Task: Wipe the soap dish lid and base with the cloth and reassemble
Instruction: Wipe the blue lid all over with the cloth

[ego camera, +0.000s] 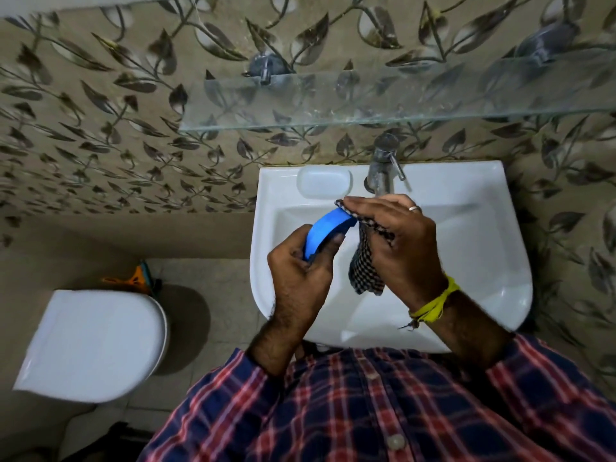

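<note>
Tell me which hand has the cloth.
The right hand, the one with the ring and yellow wrist thread, presses the checked cloth on the blue dish piece; the left hand grips that piece.

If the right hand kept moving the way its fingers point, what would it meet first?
Probably the blue soap dish piece, which the right hand already presses with the cloth; depth beyond it is unclear.
</note>
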Tool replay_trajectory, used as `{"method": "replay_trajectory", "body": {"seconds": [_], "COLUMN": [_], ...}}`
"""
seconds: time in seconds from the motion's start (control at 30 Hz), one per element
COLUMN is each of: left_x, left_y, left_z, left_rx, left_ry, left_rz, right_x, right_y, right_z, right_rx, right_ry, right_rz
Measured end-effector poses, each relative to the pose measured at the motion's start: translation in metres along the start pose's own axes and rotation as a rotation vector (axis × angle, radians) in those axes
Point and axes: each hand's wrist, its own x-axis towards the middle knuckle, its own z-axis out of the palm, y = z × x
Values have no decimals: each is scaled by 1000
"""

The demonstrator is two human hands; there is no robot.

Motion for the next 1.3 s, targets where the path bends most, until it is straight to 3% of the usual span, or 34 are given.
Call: {"method": "replay_trajectory", "body": {"seconds": [0.1,0.17,0.3,0.4,0.57,0.67,0.77,0.9,0.97,1.1,1.23,1.3], "left_x": [4,4,3,11,21,32,34,31,29,26,27,27], "left_y": [1,0,1,2,7,13,24,25,22,22,17,16], "left_z": [-3,-5,-6,-5,-12,-17,-14,-12,-15,-13,-14,-17], "left_rx": [-72,-114,-199,-324,-247,-60,146,117,84,34,-14,-56], "left_ry": [0,0,30,16,-134,-154,-119,-96,-72,-48,-45,-46], "left_rz": [-25,-32,-43,-90,-100,-81,-75,12,14,-30,-37,-12], "right_x": [-3,-2,-11,-16,0,3,2,-2,-1,6,0,-1], "right_y": [-12,-10,-3,-4,2,-6,-20,-34,-23,3,-10,-3], "right_z": [7,10,16,25,13,7,5,5,1,-8,4,1], "right_rx": [12,91,345,394,180,-41,-80,-88,-82,32,-40,-21], "right_ry": [-20,4,85,177,229,164,108,-28,-70,-1,-50,-38], "right_rz": [-113,-80,237,409,121,-97,-179,-287,-268,-77,-216,-169]}}
